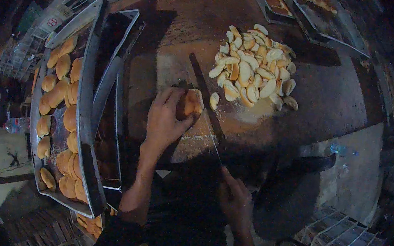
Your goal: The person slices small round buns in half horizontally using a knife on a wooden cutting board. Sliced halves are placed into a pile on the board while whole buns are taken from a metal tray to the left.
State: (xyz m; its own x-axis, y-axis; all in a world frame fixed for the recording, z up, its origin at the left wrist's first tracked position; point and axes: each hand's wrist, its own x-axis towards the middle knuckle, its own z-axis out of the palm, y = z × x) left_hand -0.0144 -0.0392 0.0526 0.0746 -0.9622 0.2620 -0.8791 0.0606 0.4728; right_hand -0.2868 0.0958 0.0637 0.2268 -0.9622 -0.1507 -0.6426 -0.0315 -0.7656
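Note:
My left hand (167, 115) grips a golden-brown bread roll (193, 102) against the wooden tabletop, thumb on the near side and fingers on the far side. In my right hand (235, 196), near the table's front edge, is the handle of a long thin-bladed knife (214, 138). Its blade runs up and away along the right face of the roll; whether it touches the crust I cannot tell. Just right of the blade lies a single cut slice of bread (214, 101). Beyond it spreads a heap of pale bread slices (254, 66) with brown crusts.
To the left, a tilted metal tray (90, 120) holds many whole rolls (70, 117), with other trays (122, 116) stacked under it. More baking trays (325, 37) stand at the far right. Crumbs (221, 116) lie around the blade. A plastic crate (339, 241) is at lower right.

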